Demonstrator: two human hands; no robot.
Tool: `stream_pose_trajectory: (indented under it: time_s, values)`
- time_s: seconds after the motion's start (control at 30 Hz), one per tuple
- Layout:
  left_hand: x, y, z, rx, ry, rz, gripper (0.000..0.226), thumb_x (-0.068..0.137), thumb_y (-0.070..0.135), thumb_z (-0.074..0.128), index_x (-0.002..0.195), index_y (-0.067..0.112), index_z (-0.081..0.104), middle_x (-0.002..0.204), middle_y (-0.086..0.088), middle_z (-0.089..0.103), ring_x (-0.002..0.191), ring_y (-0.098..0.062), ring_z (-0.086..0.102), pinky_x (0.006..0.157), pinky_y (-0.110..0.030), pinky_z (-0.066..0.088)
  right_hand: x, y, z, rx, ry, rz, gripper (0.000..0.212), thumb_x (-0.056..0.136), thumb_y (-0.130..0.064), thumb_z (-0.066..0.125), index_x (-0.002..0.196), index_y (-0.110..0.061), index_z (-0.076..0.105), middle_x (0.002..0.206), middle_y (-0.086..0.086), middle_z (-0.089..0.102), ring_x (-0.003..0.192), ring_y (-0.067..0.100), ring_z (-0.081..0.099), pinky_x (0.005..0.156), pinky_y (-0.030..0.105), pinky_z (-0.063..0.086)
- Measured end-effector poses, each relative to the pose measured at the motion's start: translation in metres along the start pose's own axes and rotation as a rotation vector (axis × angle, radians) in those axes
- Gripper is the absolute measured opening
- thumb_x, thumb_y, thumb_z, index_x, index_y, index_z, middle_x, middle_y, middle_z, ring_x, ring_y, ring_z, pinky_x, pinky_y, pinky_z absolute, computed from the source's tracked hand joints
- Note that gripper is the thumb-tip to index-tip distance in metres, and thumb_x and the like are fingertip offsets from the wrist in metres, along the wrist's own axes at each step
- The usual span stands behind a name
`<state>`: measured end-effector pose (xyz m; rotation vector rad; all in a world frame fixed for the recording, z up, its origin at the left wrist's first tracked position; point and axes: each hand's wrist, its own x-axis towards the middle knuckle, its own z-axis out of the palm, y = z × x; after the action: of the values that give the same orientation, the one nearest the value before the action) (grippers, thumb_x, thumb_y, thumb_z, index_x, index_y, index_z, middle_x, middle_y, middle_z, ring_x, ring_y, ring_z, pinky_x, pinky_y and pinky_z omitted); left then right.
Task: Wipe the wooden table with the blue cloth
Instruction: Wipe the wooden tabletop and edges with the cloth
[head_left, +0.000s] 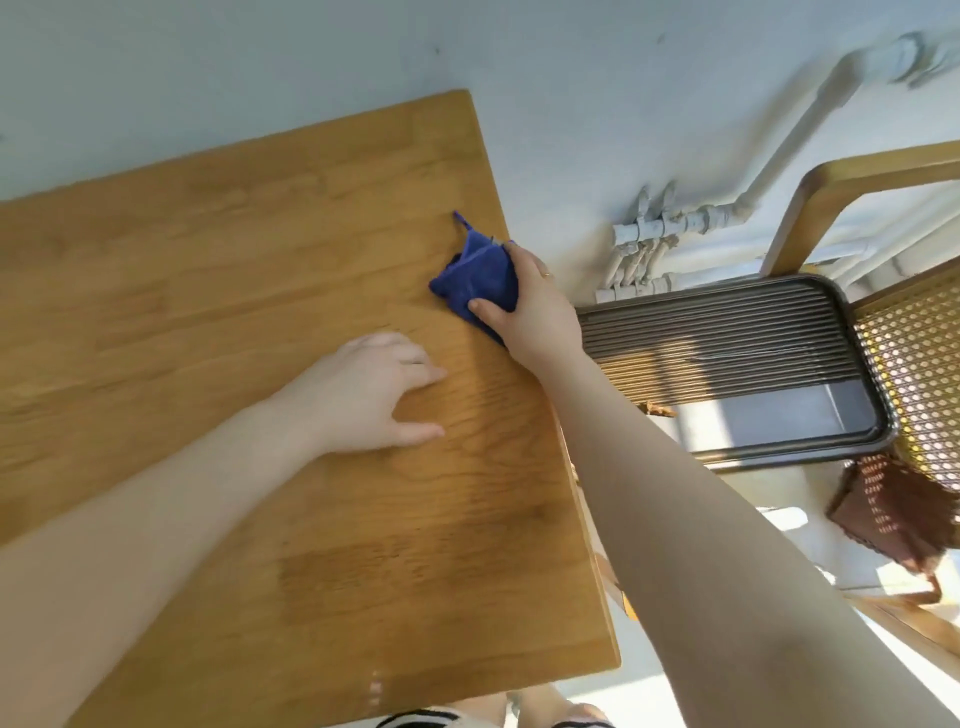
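the wooden table (208, 270) fills the left of the view. the left hand (371, 395) rests flat on its top near the middle, fingers loosely spread and holding nothing. to its right the bunched blue cloth (480, 278) lies on the table close to the right edge, and the right hand (535, 306) presses on it with thumb and fingers curled round the fabric. further right, off the table, a ribbed metal tray (727, 343) sits beside a chair (914, 358) with a woven seat.
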<state>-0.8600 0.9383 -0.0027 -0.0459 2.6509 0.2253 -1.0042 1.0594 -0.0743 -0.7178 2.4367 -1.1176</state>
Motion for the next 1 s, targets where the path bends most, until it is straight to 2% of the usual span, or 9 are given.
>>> stream_pose_trajectory:
  time_s: [0.1,0.17,0.27,0.43,0.53,0.6,0.7,0.8,1.0]
  values:
    - [0.014,-0.022,-0.015,0.01,0.003,-0.007,0.058,0.083,0.054,0.055,0.132,0.023,0.051,0.122,0.001,0.052,0.119,-0.02,0.042,0.1,-0.036,0.038,-0.018,0.002,-0.001,-0.05,-0.011,0.003,0.073,0.085,-0.034,0.062,0.146,-0.019,0.024,0.154,-0.001,0.023,0.133,0.025,0.035,0.101,0.041,0.039]
    - [0.026,-0.037,-0.025,-0.029,0.077,-0.037,0.056,0.083,0.045,0.062,0.131,0.02,0.052,0.121,-0.003,0.05,0.115,-0.023,0.043,0.097,-0.04,0.04,-0.047,0.008,-0.002,-0.044,-0.031,-0.03,0.074,0.085,-0.033,0.062,0.147,-0.019,0.023,0.156,-0.001,0.018,0.137,0.023,0.03,0.106,0.039,0.035]
    - [0.047,-0.059,-0.039,-0.058,0.156,-0.114,0.066,0.08,0.045,0.064,0.137,0.018,0.044,0.133,-0.005,0.043,0.121,-0.025,0.039,0.102,-0.043,0.037,-0.051,0.012,-0.005,-0.038,-0.06,-0.037,0.078,0.084,-0.035,0.064,0.147,-0.02,0.021,0.156,-0.003,0.016,0.139,0.019,0.026,0.106,0.037,0.036]
    - [0.083,-0.084,-0.051,-0.103,0.172,-0.199,0.089,0.078,0.048,0.066,0.148,0.017,0.021,0.155,-0.003,0.016,0.141,-0.025,0.017,0.113,-0.045,0.024,0.033,-0.005,0.0,-0.063,-0.04,0.012,0.081,0.083,-0.041,0.064,0.147,-0.022,0.019,0.156,-0.005,0.017,0.137,0.02,0.03,0.103,0.037,0.036]
    - [0.1,-0.097,-0.061,0.044,0.13,-0.219,0.105,0.073,0.056,0.067,0.15,0.018,0.007,0.158,-0.003,-0.002,0.144,-0.025,0.007,0.114,-0.044,0.018,0.074,-0.016,0.003,-0.016,0.014,0.044,0.079,0.082,-0.039,0.065,0.146,-0.019,0.023,0.151,-0.001,0.029,0.134,0.021,0.034,0.102,0.035,0.035]
    - [0.113,-0.105,-0.069,0.17,0.1,-0.235,0.123,0.062,0.066,0.068,0.15,0.016,-0.002,0.158,-0.009,-0.01,0.145,-0.029,0.004,0.115,-0.042,0.013,0.077,-0.019,0.004,-0.041,0.029,0.049,0.077,0.082,-0.038,0.064,0.145,-0.018,0.024,0.148,0.001,0.034,0.131,0.023,0.038,0.1,0.036,0.037]
    - [0.13,-0.113,-0.074,0.185,0.026,-0.255,0.142,0.048,0.076,0.068,0.149,0.013,-0.01,0.157,-0.013,-0.013,0.145,-0.028,0.0,0.117,-0.04,0.006,0.057,-0.017,0.005,-0.156,0.019,0.017,0.078,0.084,-0.04,0.062,0.147,-0.018,0.021,0.152,-0.002,0.026,0.131,0.025,0.037,0.098,0.04,0.041]
    - [0.136,-0.123,-0.07,0.129,-0.039,-0.25,0.144,0.045,0.08,0.064,0.148,0.015,-0.013,0.157,-0.01,-0.013,0.146,-0.025,-0.002,0.118,-0.037,0.002,0.055,-0.016,0.006,-0.226,-0.004,0.025,0.079,0.084,-0.042,0.061,0.147,-0.021,0.019,0.155,-0.006,0.018,0.133,0.023,0.034,0.096,0.038,0.04]
    - [0.139,-0.132,-0.066,0.078,-0.023,-0.216,0.143,0.044,0.079,0.065,0.149,0.017,-0.009,0.157,-0.009,-0.015,0.146,-0.023,-0.003,0.119,-0.036,0.001,0.168,-0.035,0.016,-0.187,0.058,0.024,0.071,0.084,-0.042,0.06,0.144,-0.019,0.028,0.151,-0.001,0.028,0.129,0.028,0.039,0.099,0.04,0.038]
